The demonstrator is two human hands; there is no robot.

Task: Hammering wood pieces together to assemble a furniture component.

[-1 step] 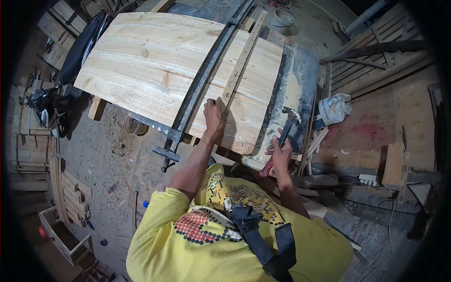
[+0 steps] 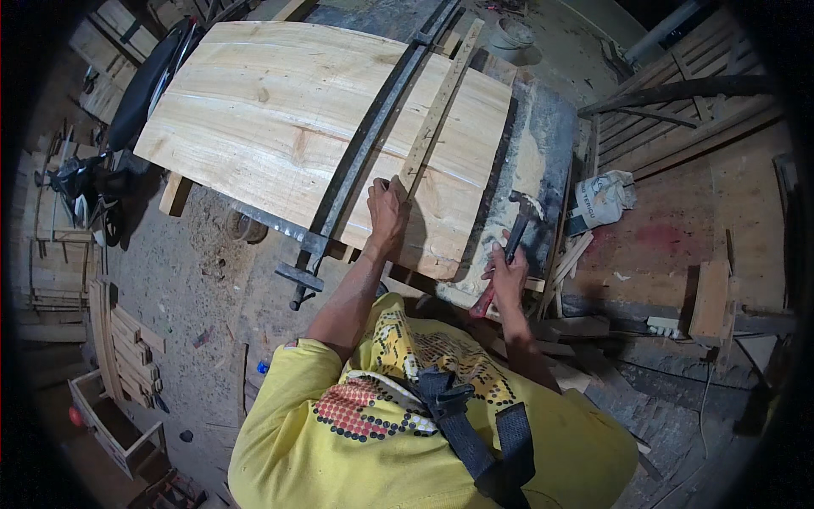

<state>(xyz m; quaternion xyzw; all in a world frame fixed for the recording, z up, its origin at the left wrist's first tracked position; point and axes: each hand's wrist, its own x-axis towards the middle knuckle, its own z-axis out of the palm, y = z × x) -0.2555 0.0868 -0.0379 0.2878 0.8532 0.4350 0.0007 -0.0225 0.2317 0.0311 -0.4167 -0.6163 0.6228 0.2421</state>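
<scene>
A wide pale wooden panel of joined boards lies across the workbench. Over its right part runs a narrow wooden strip with several nails standing along it. My left hand is closed at the strip's near end, fingers on the wood. To the left of the strip, a long metal bar clamp spans the panel from front to back. Beside the panel's near right corner, my right hand is wrapped round a hammer. Its dark head points away from me and its red grip end shows below my hand.
Sawdust covers the dark bench top at the right. Beyond it sit a white sack and stacked timber. A bucket stands at the far side. A motorcycle is parked at the left, with wood offcuts on the floor nearer me.
</scene>
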